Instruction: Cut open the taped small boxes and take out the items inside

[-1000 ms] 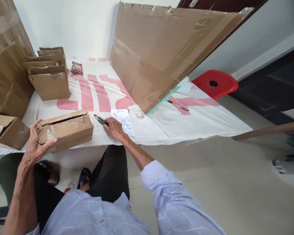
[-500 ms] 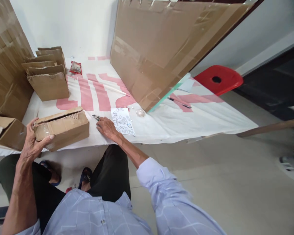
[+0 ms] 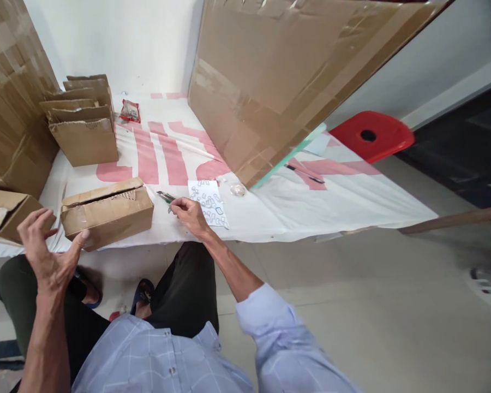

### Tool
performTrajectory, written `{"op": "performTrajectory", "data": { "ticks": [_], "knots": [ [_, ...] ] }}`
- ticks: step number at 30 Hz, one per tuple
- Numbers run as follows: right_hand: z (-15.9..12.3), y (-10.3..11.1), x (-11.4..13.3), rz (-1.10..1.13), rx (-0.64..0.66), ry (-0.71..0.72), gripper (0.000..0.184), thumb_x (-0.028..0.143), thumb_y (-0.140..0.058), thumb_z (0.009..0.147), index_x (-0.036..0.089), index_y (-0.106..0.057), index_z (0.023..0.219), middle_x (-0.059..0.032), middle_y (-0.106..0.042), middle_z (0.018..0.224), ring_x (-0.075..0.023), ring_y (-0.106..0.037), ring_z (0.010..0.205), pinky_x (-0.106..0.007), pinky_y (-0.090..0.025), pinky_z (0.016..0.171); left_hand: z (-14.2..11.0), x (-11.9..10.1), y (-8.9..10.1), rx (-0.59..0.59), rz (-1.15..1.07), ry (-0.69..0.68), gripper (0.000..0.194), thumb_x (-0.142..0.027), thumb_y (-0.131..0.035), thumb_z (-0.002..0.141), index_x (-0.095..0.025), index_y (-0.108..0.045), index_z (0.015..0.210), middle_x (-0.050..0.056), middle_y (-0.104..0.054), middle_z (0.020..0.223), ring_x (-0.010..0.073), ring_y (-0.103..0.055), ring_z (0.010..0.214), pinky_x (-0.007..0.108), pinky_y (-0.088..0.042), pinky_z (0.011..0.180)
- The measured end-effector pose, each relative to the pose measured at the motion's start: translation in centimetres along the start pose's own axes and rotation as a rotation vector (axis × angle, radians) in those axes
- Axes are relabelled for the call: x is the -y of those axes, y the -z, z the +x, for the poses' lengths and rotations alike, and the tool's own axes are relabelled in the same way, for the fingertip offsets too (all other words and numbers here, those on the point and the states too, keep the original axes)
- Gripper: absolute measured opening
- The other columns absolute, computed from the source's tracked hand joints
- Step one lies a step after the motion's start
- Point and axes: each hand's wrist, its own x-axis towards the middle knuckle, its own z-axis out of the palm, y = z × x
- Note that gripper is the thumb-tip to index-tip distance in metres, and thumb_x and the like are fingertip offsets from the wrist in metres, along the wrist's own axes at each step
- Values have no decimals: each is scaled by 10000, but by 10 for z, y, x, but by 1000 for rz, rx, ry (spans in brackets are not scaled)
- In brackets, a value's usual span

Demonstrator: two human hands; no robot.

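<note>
A closed cardboard box point(image 3: 110, 215) lies lengthwise at the table's front edge, with a ragged slit between its top flaps. Beside its left end my left hand point(image 3: 51, 251) is open, fingers spread, the thumb tip at the box's near corner. My right hand point(image 3: 190, 215) is closed in a pinch, right of the box. A small clear scrap point(image 3: 169, 210) shows at its fingertips. The utility knife point(image 3: 165, 196), blade end to the left, rests on the cloth, its handle partly behind those fingers. Under the right wrist's far side lies a paper sheet point(image 3: 213, 203) with drawn shapes.
Several open cartons point(image 3: 85, 139) stand at the back left, near a red packet point(image 3: 130, 111). Another box point(image 3: 10, 213) sits at the left edge. A large cardboard panel point(image 3: 265, 93) leans over the table. A pen point(image 3: 305, 173) and a red stool point(image 3: 372, 136) are rightward.
My left hand has let go of the box, its fingers lifting away to the left. My right hand moved left off the knife's handle, then slightly back, now pinching. The knife stayed in place.
</note>
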Motion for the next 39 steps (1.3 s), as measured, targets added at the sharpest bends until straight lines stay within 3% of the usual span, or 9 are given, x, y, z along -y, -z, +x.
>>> {"op": "performTrajectory", "data": {
  "ticks": [3,6,9,11,16,21,26,31,39],
  "knots": [
    [-28,8,25,384,-1,-72,297,504,-749,803,219,-688,857,15,-647,693,-147,-555,635,-302,-502,631,-17,-28,-1,-113,86,-33,335,-480,-819,879,-276,-685,1107,80,-721,1176,304,-703,1062,486,-653,826],
    [-59,8,57,534,32,-91,302,497,-814,792,219,-716,858,28,-637,674,-134,-544,615,-305,-511,640,-30,-59,-17,106,-156,-80,187,-413,-787,913,-245,-710,936,36,-757,960,186,-692,765,366,-619,723],
    [-84,3,82,585,75,-93,293,480,-850,791,222,-732,862,24,-638,689,-132,-548,625,-298,-506,636,-38,-81,-39,347,-505,4,231,-416,-856,869,-219,-755,934,52,-774,946,175,-726,773,294,-585,658],
    [-94,0,91,596,102,-90,293,475,-867,790,226,-731,860,16,-649,727,-133,-556,646,-293,-506,640,-41,-89,-50,421,-641,78,249,-408,-900,832,-215,-777,930,57,-786,942,177,-740,779,283,-578,658],
    [-106,-5,94,626,138,-95,303,482,-884,782,227,-732,844,0,-673,801,-129,-546,667,-288,-503,639,-44,-93,-55,420,-728,126,160,-369,-877,860,-220,-816,851,70,-807,892,189,-738,776,297,-569,671],
    [-109,-7,92,693,175,-133,312,493,-892,773,232,-735,841,5,-668,780,-131,-531,650,-289,-489,615,-47,-90,-54,457,-769,138,195,-383,-806,927,-228,-827,810,71,-797,837,200,-721,769,325,-548,694],
    [-112,-10,90,819,255,-192,325,487,-916,750,235,-723,822,13,-676,755,-128,-536,628,-291,-469,613,-53,-87,-57,489,-878,277,265,-427,-838,902,-213,-794,751,55,-752,790,178,-675,738,308,-533,697],
    [-114,-13,88,865,290,-218,368,524,-922,748,230,-715,828,18,-670,719,-129,-533,621,-297,-463,619,-60,-83,-63,511,-913,403,267,-438,-926,815,-206,-809,877,63,-776,827,197,-721,741,329,-589,730],
    [-114,-13,90,941,279,-237,339,447,-934,725,230,-682,794,-11,-721,882,-122,-566,652,-291,-505,618,-55,-89,-60,526,-1015,443,251,-413,-918,844,-197,-811,774,44,-755,774,172,-701,736,312,-576,748]
  ]
}}
